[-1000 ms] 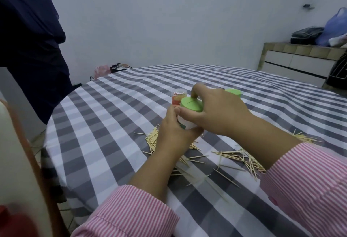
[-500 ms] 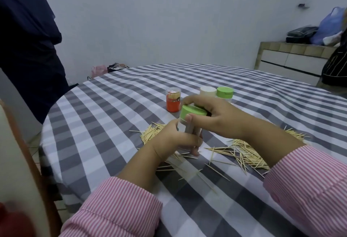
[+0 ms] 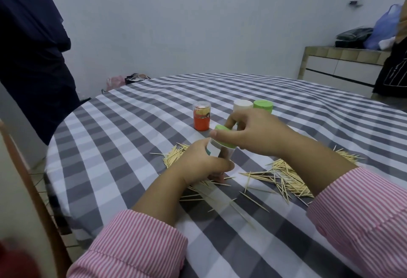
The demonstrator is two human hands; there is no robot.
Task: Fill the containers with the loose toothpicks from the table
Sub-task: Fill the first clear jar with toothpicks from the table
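Gripped by left hand (image 3: 198,163), container (image 3: 217,151) now tilts; right hand (image 3: 253,133) holds lid (image 3: 224,136).

Over the last second the left hand (image 3: 198,163) brought the white container (image 3: 214,151) down from mid-air toward the tablecloth (image 3: 123,136), tilting it, while the right hand (image 3: 253,134) kept gripping its green lid (image 3: 222,137).
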